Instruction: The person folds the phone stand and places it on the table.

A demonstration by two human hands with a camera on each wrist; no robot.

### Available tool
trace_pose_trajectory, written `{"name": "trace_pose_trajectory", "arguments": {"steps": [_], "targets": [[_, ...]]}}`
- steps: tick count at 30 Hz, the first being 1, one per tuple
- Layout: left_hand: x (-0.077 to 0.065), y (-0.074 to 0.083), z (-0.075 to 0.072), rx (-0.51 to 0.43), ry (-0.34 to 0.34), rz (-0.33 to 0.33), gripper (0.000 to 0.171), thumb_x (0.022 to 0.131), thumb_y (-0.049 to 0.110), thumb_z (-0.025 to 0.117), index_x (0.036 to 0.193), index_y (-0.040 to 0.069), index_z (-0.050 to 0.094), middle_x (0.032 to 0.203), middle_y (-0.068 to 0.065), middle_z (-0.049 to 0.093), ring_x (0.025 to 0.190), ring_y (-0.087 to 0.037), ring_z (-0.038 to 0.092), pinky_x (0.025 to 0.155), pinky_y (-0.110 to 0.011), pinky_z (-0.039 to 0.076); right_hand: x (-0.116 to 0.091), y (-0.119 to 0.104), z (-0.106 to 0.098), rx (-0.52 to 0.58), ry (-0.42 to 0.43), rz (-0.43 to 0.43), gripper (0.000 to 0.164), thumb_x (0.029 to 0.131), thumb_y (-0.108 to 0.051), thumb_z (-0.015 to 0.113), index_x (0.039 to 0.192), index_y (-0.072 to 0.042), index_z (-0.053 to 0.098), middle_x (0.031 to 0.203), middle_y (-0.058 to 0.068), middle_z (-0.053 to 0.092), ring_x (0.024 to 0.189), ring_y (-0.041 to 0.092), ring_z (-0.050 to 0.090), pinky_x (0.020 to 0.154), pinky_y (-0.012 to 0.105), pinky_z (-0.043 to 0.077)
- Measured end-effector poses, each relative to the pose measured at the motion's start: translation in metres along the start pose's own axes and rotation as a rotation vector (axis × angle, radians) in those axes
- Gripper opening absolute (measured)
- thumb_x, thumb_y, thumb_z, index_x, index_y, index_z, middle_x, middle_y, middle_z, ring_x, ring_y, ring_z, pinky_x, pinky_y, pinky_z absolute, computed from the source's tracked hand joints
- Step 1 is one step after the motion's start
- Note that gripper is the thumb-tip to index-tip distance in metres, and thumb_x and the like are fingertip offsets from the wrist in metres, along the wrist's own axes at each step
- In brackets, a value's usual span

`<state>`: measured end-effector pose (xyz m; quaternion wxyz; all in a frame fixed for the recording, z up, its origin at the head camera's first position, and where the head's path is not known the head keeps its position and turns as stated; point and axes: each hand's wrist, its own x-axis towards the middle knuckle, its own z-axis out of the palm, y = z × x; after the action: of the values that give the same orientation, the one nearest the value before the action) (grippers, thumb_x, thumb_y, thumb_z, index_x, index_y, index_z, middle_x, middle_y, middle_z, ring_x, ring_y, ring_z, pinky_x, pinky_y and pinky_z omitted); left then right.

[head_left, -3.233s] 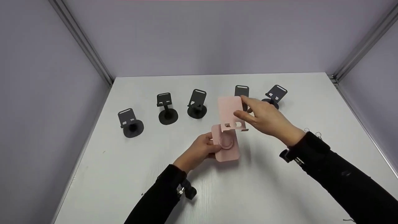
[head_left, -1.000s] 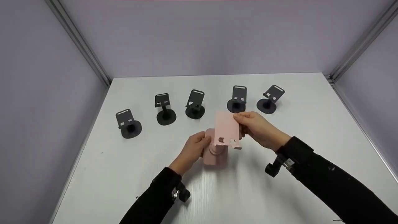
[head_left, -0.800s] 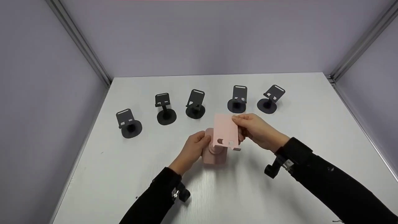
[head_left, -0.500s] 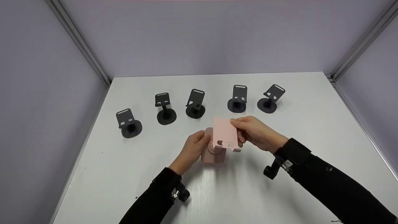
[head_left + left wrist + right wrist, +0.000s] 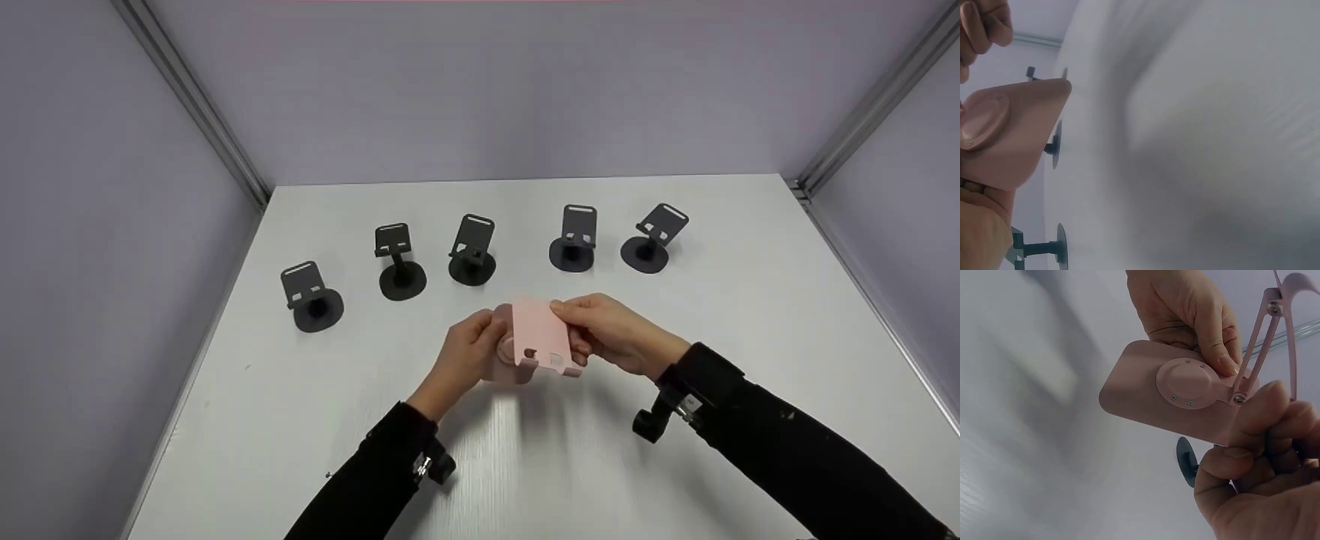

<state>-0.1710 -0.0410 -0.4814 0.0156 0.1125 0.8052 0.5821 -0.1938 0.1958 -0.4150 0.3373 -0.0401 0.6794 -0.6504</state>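
A pink folding phone stand [image 5: 538,330] is held up over the white table by both hands. Its flat base [image 5: 1134,388] bears a round disc, from which a hinged arm [image 5: 1264,349] reaches up to the cradle plate. Two cutouts and a bent lip show at the plate's lower end in the head view. The left hand [image 5: 469,352] grips the base by its side, thumb on the disc side. The right hand [image 5: 611,334] pinches the plate's right edge between thumb and curled fingers. In the head view the plate overlaps part of the base.
Several black phone stands stand in a row across the back of the white table [image 5: 262,420]. The leftmost black stand [image 5: 318,309] is somewhat nearer. Pale walls [image 5: 480,90] enclose the table at the back and sides.
The right hand has brought the cradle plate down and nearer the person, tilting it. The base has tipped and looks shorter in the head view. Both hands have kept their hold.
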Motion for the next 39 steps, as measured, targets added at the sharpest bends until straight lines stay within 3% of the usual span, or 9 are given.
{"name": "trace_pose_trajectory", "arguments": {"steps": [13,23,33,39], "targets": [[0.001,0.0,-0.002,0.045,-0.017,0.095,0.021,0.107,0.02,0.055,0.1,0.005,0.066,0.088,-0.005,0.068,0.08,-0.013,0.056,0.072,-0.03,0.048,0.0,0.011,0.003,0.012,-0.021,0.038,0.038,0.109,-0.031,0.052,0.08,-0.007,0.059,0.052,-0.003,0.041,0.047,0.012,0.047,0.049,0.024,0.043],[0.002,0.003,-0.003,0.072,-0.036,0.146,0.021,0.106,0.021,0.055,0.098,0.005,0.065,0.086,-0.004,0.067,0.077,-0.012,0.055,0.07,-0.027,0.046,0.003,0.02,0.003,0.025,-0.052,0.043,0.039,0.108,-0.03,0.053,0.076,-0.009,0.06,0.052,-0.004,0.042,0.046,0.008,0.043,0.047,0.022,0.04],[0.002,0.004,-0.002,0.108,-0.042,0.21,0.02,0.106,0.018,0.055,0.095,0.005,0.064,0.081,-0.002,0.062,0.074,-0.011,0.051,0.066,-0.026,0.043,0.001,0.023,0.002,0.037,-0.088,0.108,0.041,0.107,-0.034,0.054,0.075,-0.011,0.063,0.052,-0.005,0.043,0.047,0.005,0.042,0.047,0.021,0.04],[0.002,0.003,-0.001,0.102,-0.036,0.212,0.019,0.106,0.019,0.056,0.097,0.005,0.065,0.083,-0.002,0.065,0.075,-0.011,0.052,0.068,-0.026,0.045,0.001,0.025,0.002,0.041,-0.097,0.105,0.041,0.108,-0.034,0.052,0.077,-0.011,0.066,0.052,-0.006,0.043,0.047,0.005,0.041,0.048,0.021,0.039]]}}
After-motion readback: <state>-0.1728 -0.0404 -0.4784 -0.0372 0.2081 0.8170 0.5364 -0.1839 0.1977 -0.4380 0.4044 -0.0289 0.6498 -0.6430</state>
